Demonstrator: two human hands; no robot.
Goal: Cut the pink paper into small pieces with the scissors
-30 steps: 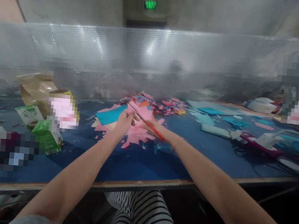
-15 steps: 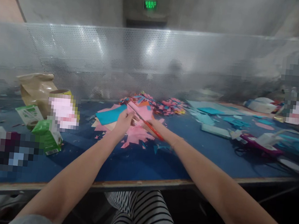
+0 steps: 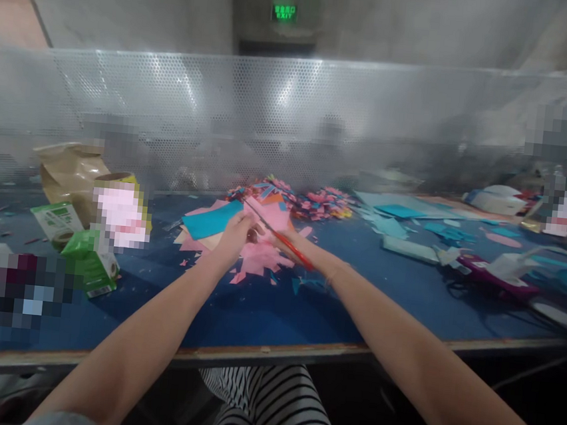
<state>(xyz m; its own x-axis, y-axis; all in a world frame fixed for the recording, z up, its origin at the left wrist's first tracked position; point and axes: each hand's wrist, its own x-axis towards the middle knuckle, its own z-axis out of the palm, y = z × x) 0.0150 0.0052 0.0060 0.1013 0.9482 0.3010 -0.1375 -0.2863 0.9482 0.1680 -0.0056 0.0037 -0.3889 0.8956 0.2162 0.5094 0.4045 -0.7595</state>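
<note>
Left hand: the left hand (image 3: 234,236) is closed in a pinch on the near edge of the pink paper (image 3: 274,215), holding it just above the table
Right hand: the right hand (image 3: 288,244) is curled shut around the red handles of the scissors (image 3: 281,237)
Long axis: the scissors slant from the handles at lower right up and away to the tip at upper left, crossing the paper
Key relation: the paper sits between the two hands, just beyond the left hand's fingers and to the left of the right hand; the blades seem to lie against its edge, though blur hides whether they are parted
Surface: blue table (image 3: 273,318), with pink scraps (image 3: 258,258) under the hands, a blue sheet (image 3: 210,219) just left, and a heap of cut pieces (image 3: 309,200) beyond
Room: perforated metal screen (image 3: 183,109) behind the table, green exit sign (image 3: 284,12) above, green cartons (image 3: 89,260) well to the left
</note>
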